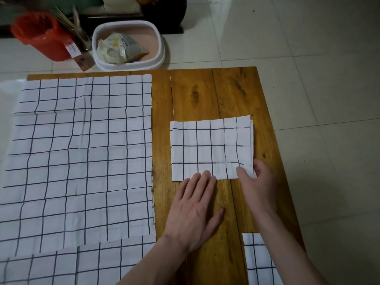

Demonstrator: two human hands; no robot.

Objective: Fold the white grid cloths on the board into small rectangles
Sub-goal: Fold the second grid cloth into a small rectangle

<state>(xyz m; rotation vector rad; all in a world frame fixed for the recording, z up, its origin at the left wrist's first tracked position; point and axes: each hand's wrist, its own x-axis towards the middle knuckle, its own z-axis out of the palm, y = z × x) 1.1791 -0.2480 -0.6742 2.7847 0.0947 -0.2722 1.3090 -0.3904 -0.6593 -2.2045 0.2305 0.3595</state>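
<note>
A cloth corner [257, 258] lies nearest, under the right forearm. The left hand [195, 208] rests flat, fingers [205, 177] straight, tips on the folded cloth [207, 147]'s near edge. The right hand [257, 186] pinches its near-right corner. The folded cloth's long axis runs left-right on the table [205, 95]; the spread cloth [82, 157] lies left.

Your wooden board [205, 95] lies on the tiled floor [329, 79]. Left of its folded cloth [205, 147] spreads an open grid cloth [82, 157]; nearer you lies another folded piece [257, 260].
</note>
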